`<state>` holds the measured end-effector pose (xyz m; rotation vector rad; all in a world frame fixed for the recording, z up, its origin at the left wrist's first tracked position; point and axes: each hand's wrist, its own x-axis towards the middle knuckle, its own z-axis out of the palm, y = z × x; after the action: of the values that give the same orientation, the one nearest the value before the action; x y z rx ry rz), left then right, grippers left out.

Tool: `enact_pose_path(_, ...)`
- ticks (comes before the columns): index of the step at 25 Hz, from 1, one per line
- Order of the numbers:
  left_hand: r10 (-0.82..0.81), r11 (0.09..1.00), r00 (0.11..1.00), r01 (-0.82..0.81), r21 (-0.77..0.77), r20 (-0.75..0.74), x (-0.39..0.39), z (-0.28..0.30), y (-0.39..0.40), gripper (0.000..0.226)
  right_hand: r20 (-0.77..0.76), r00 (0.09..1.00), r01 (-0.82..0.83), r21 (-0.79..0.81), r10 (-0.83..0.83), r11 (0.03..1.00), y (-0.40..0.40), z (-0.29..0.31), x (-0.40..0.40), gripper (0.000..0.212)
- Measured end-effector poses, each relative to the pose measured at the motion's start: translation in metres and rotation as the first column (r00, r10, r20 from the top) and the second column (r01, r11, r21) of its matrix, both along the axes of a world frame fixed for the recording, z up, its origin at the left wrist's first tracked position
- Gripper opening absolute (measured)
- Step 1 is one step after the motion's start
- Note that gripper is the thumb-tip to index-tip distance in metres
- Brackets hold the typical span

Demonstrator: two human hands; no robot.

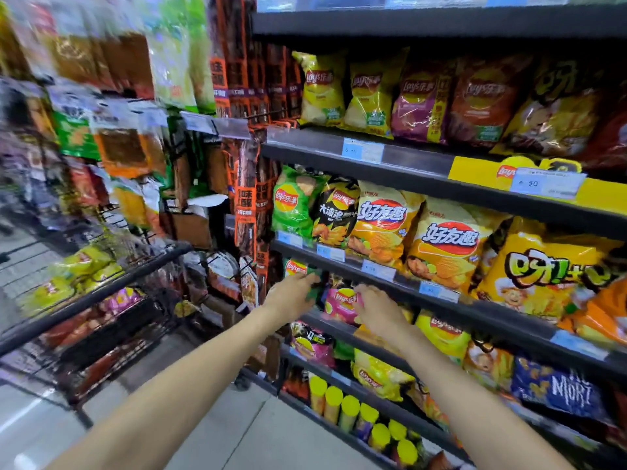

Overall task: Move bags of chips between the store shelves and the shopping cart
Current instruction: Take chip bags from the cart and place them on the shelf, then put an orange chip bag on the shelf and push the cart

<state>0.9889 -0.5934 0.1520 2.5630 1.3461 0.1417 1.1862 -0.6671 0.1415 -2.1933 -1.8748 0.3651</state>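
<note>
A: Left hand (294,290)?
B: Reaching into third shelf down (424,293), fingers curled round top of green chip bag (296,268). Gripping it. Bag upright, at far left end of that shelf.

A: Right hand (375,305)?
B: Same shelf, just right of left hand. Fingers bent over right edge of pink chip bag (341,301), touching it. Full grip or only resting, cannot tell; palm side hidden.

A: Bags relative to each other?
B: Side by side, green left, pink right, near touching. Both on shelf, not lifted clear as far as visible.

A: Cart?
B: Black wire shopping cart (101,293) left of arms, well apart from hands. Blurred. Yellow chip bags (81,266) piled in upper basket, one pink-purple bag (120,298) below them, reddish packs lower down, too smeared to name.

A: Rest of shelving?
B: Shelf above hands: green bag, black bag, orange-yellow bags (383,225) in a row. Top stocked shelf: yellow bags (346,93), then purple and brown-red ones. Below hands: yellow bag (441,334), blue bag (559,388). Bottom: canisters with yellow lids (349,407) standing in a row. Blue-white price tags (362,151) along shelf edges.
</note>
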Motion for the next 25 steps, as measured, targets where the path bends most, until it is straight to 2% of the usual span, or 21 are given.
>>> enact_pose_path(5,0.210,0.975,0.977,-0.209,0.078,-0.016,-0.119,-0.021,-0.051,0.034,-0.019,0.960,-0.278,-0.079,0.278,0.957,-0.001,-0.023,-0.099,0.030)
enact_pose_path(9,0.429,0.903,0.900,-0.424,0.066,-0.077,-0.235,-0.041,-0.095,0.035,-0.056,0.857,-0.516,-0.129,0.513,0.847,0.003,-0.035,-0.208,0.021)
enact_pose_path(12,0.583,0.813,0.812,-0.581,0.040,-0.027,-0.331,-0.057,-0.137,0.036,-0.012,0.719,-0.689,-0.151,0.695,0.709,-0.001,-0.039,-0.311,0.023)
enact_pose_path(16,0.778,0.628,0.626,-0.778,-0.035,0.043,-0.456,-0.065,-0.204,0.036,0.002,0.549,-0.827,-0.143,0.836,0.543,-0.023,-0.051,-0.461,0.026)
enact_pose_path(22,0.904,0.426,0.427,-0.904,0.031,0.005,-0.634,-0.061,-0.297,0.036,-0.072,0.318,-0.948,-0.054,0.946,0.314,-0.073,-0.050,-0.680,0.029)
enact_pose_path(25,0.943,0.332,0.332,-0.942,0.038,-0.005,-0.701,-0.063,-0.324,0.035,-0.100,0.245,-0.969,-0.022,0.964,0.244,-0.079,-0.052,-0.761,0.029)
